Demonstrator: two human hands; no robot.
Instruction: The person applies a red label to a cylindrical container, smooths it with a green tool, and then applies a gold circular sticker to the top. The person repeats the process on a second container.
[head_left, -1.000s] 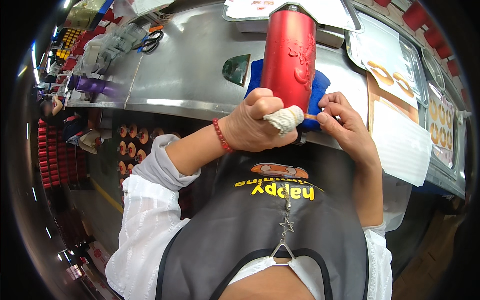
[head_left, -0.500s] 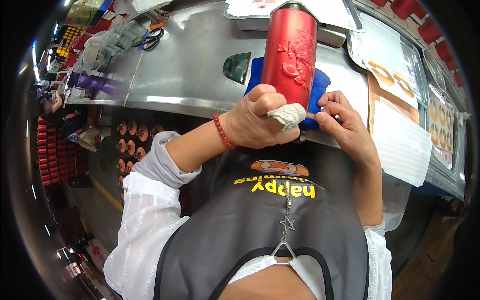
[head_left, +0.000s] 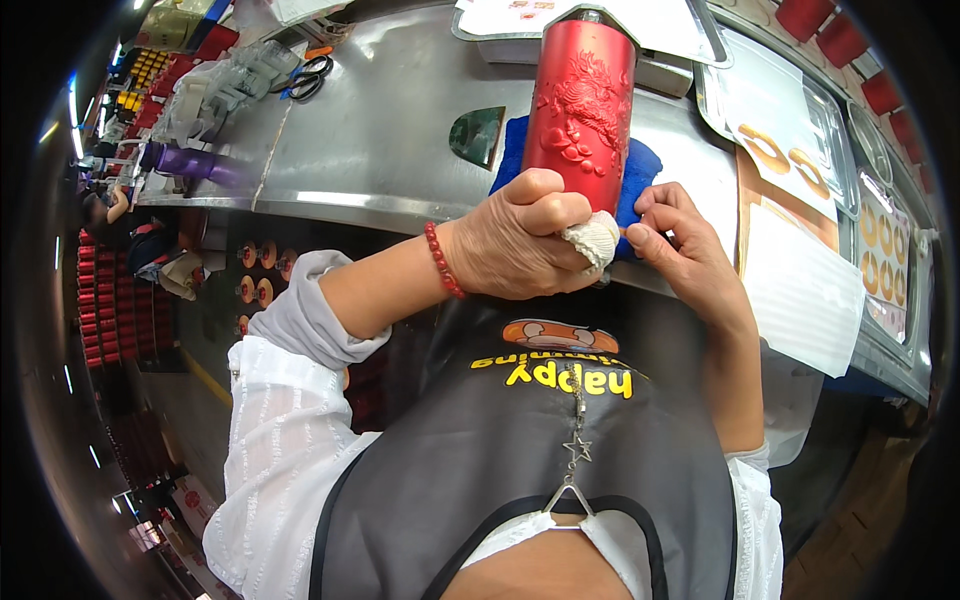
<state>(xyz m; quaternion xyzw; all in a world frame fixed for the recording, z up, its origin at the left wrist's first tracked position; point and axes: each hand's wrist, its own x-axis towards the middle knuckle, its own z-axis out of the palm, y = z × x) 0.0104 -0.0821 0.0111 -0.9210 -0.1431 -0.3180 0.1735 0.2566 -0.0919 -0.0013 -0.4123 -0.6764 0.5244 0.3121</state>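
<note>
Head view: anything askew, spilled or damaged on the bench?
One thing: the white sheet right of the right hand lies slanted and seems to overhang the front edge of the steel bench, so it looks loosely placed. I see no spill, nor damage on the red cylinder.

Cylinder (head_left: 583,120) between scissors (head_left: 305,79) left and paper sheet (head_left: 800,290) right

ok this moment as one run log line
left hand: gripping red cylinder; right hand: beside its near end; blue cloth: beneath cylinder
</note>
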